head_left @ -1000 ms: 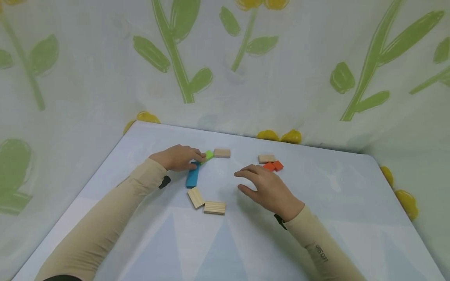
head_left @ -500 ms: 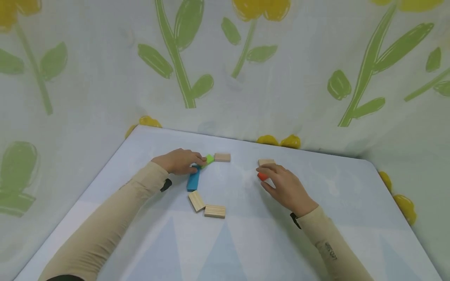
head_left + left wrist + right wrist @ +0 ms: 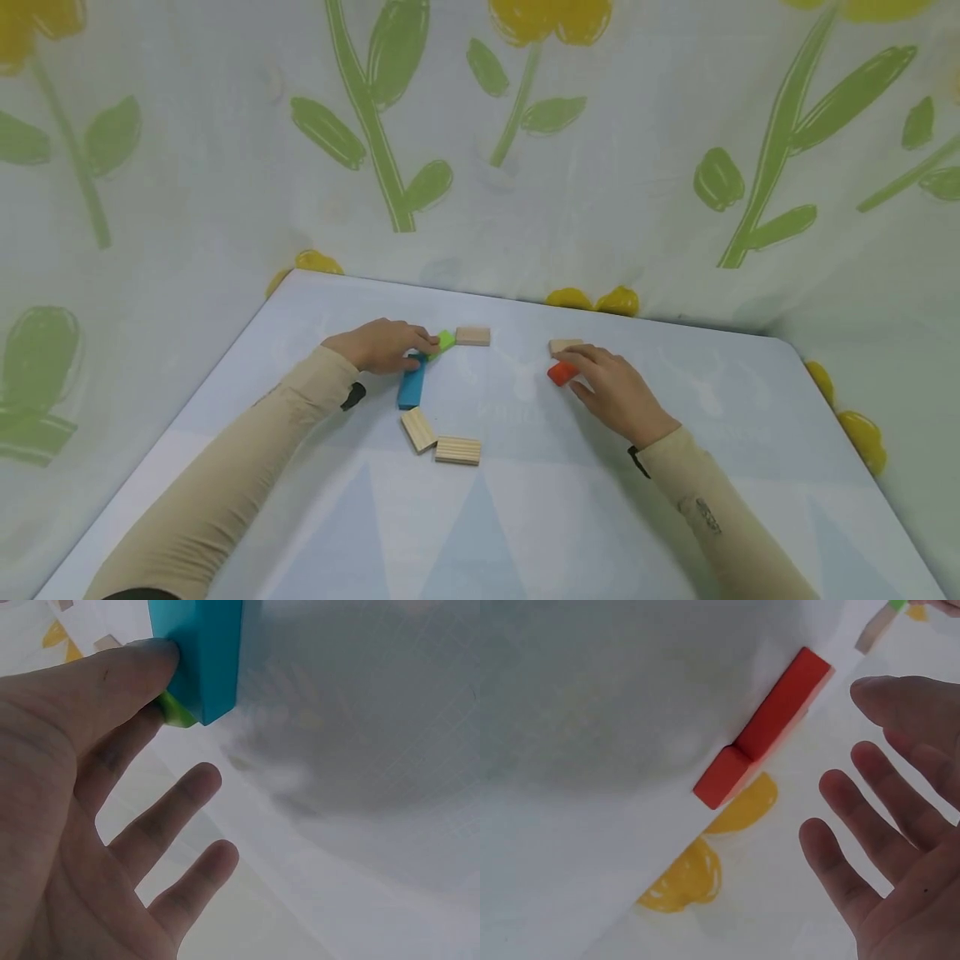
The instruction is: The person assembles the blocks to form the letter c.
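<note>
In the head view my left hand (image 3: 382, 345) has its thumb on a blue block (image 3: 411, 385) and its index finger at a small green block (image 3: 445, 341). The left wrist view shows the thumb pressed on the blue block's side, the other fingers extended. My right hand (image 3: 617, 392) hovers around a red block (image 3: 560, 372), fingers bent a little. Two red pieces (image 3: 784, 705) lie end to end in the right wrist view, apart from the fingers there. Behind the right fingertips sits a plain wooden block (image 3: 564, 345), partly covered.
Beyond the green block lies a pale wooden block (image 3: 472, 336), touching its end. Nearer me, a tilted wooden block (image 3: 418, 430) and a level one (image 3: 457, 450) continue the curve from the blue block. All lie on a white patterned tabletop (image 3: 495, 517) against a flowered backdrop.
My right hand has moved right to the red blocks, and the red one in sight has shifted slightly left and towards me. The left hand stays at the blue and green blocks.
</note>
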A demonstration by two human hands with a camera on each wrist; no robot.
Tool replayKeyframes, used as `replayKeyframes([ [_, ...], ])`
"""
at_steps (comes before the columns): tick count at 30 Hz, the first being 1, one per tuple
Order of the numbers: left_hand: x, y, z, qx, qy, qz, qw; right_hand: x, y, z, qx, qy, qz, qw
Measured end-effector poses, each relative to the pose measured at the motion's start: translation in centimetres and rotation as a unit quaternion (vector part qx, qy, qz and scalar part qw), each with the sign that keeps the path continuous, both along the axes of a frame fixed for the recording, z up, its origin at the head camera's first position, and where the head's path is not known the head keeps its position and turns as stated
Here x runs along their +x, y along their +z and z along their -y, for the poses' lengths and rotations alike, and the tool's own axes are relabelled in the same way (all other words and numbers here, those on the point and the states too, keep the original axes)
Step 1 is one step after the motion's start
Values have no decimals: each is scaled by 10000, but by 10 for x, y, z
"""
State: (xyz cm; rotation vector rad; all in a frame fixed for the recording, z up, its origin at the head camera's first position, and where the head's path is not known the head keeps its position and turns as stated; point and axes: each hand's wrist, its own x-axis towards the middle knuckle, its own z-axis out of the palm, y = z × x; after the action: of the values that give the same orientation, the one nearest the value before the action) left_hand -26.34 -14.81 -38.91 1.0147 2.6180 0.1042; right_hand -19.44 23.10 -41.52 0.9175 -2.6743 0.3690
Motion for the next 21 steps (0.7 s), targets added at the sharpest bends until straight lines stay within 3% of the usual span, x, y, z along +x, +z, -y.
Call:
replayKeyframes([
  [12, -2, -2, 1, 68, -5, -31, 10000, -14, -8, -1, 467, -18, 14, 9989],
  [21, -2, 1, 2, 86, -32, 0, 10000, -21, -13, 4, 733, -160, 386, 9964],
])
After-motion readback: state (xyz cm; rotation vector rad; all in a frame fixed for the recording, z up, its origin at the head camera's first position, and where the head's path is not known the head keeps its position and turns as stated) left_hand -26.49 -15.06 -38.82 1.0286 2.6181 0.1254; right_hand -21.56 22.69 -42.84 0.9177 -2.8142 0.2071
